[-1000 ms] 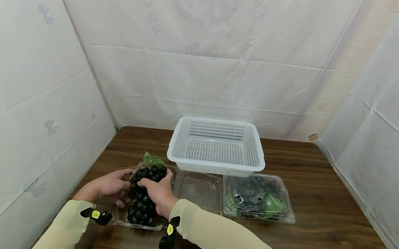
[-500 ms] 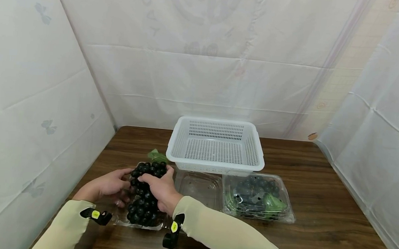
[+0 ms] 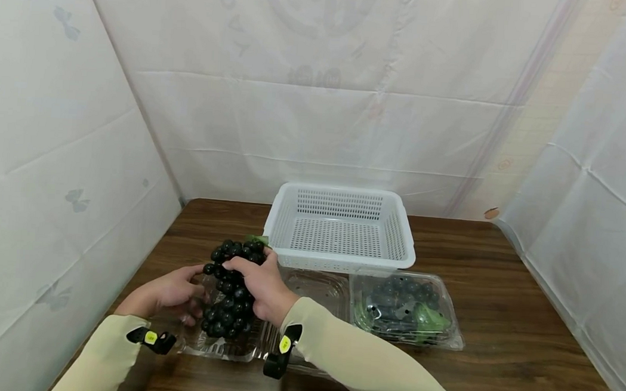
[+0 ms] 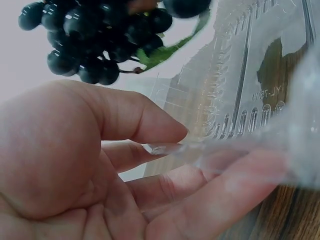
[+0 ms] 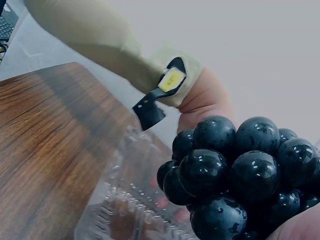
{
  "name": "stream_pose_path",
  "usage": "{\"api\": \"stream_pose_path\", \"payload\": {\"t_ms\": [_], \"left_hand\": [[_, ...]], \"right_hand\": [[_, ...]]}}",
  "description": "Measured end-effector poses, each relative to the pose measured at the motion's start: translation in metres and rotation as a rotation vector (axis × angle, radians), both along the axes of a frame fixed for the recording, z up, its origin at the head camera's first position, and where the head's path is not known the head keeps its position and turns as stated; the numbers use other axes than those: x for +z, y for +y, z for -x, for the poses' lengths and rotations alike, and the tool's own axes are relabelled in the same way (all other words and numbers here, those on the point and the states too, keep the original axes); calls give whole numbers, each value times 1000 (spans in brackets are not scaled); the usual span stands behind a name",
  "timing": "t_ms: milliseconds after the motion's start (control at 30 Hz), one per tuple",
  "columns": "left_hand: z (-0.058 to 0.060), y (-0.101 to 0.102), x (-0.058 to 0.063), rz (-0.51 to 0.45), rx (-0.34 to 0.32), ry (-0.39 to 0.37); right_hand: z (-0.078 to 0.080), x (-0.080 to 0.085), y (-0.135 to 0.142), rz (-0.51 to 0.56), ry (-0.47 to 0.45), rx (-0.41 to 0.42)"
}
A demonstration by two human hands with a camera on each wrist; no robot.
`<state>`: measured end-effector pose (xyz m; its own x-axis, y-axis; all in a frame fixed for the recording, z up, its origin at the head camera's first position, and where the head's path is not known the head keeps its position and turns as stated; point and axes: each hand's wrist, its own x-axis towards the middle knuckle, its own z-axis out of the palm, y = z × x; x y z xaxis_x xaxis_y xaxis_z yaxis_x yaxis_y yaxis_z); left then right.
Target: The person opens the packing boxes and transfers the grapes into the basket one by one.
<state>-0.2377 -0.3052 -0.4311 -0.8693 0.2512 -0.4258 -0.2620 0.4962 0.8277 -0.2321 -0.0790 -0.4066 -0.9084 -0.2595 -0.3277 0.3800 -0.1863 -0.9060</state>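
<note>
A bunch of dark grapes [image 3: 231, 298] with a green leaf hangs above an open clear plastic clamshell box [image 3: 217, 348] on the left of the table. My right hand [image 3: 266, 288] grips its upper part, thumb across the front. At the box's left side, my left hand [image 3: 175, 295] pinches the rim between thumb and finger, as the left wrist view shows with the plastic edge [image 4: 172, 148]. In the right wrist view the grapes [image 5: 235, 170] fill the lower right, and the left hand's fingers show blurred through the clear plastic.
Behind the boxes stands a white perforated basket [image 3: 336, 262]. The clamshell's clear lid [image 3: 318, 288] lies to the right of the box. Farther right is a closed clamshell [image 3: 405, 309] with dark grapes and green leaf inside. Dark wooden table [image 3: 520, 328]; white sheeting surrounds it.
My right hand has raised the grape bunch up out of the box and slightly right; the leaf now shows near the basket's corner. The left hand has stayed at the box rim.
</note>
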Motion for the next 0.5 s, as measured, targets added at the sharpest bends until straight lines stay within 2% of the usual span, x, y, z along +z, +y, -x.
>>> {"api": "stream_pose_path", "payload": {"t_ms": [367,500], "left_hand": [[0,1,2,52,15,-7],[0,2,1,40,22,-13]], "right_hand": [[4,22,15,60,-7,66],[10,32,23,58,13,73]]}}
